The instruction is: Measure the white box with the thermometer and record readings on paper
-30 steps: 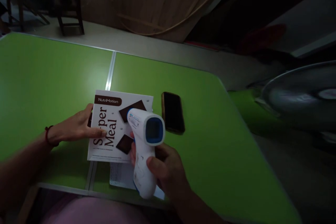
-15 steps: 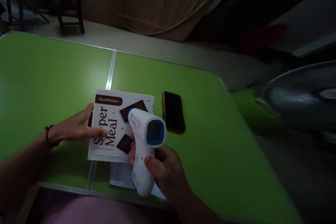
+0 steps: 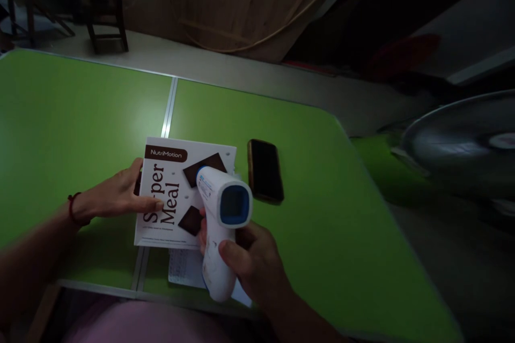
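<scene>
My left hand (image 3: 124, 190) grips the left side of a white box (image 3: 169, 171) printed "NutriMotion" and "Meal", its thumb lying over the front face. Wrapped round the handle of a white and blue infrared thermometer (image 3: 215, 246) is my right hand (image 3: 251, 257). The thermometer's nose points away from me toward the box, overlapping its right part in view; whether they touch I cannot tell. Its small screen (image 3: 234, 204) faces me and looks dark. Under the box's near edge lies a sheet of paper with writing (image 3: 185, 268), partly hidden by the thermometer and my right hand.
A dark phone in a brown-edged case (image 3: 265, 171) lies right of the box on the green table (image 3: 322, 225). A metal seam (image 3: 169, 107) crosses the tabletop. Beyond the right edge is a large round grey object (image 3: 462, 139). A dark chair (image 3: 107, 10) stands behind the table.
The thermometer and my right hand have shifted very slightly to the left. My left hand and the box stay practically where they were.
</scene>
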Demonstrator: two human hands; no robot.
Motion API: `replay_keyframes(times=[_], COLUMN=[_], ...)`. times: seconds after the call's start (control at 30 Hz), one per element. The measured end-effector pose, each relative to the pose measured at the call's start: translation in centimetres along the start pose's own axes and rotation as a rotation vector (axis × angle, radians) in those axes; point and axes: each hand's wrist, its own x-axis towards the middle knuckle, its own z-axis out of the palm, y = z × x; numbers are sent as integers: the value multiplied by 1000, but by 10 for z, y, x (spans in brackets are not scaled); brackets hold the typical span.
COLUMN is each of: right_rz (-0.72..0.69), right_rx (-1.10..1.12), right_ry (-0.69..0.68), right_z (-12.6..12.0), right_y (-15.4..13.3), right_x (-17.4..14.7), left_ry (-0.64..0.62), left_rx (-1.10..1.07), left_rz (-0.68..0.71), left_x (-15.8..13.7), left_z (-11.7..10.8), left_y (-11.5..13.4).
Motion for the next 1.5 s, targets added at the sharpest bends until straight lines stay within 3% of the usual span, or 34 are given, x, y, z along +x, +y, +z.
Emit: replay_keyframes(times=[0.6,0.73,1.0,1.3,1.4,1.5], right_rz=[13,43,14,21,55,127], right_rx=[10,-53,-199,-180,-310,-575], right_ry=[-87,-113,-328,-194,-95,44], right_z=[-6,-23,-69,-81,-80,-73], right_y=[-3,-14,-38,-41,-32,-24], right_x=[0,-1,11,0,8,17], left_ry=[-18,-34,-30,-99,-121,-127], left_rx=[-7,-43,-88,-117,-110,-115], left_rz=[17,32,-22,-8,20,21], left_x=[1,2,1,3,5,5], left_z=[0,0,-2,-3,-4,-3], left_y=[0,1,4,11,11,14])
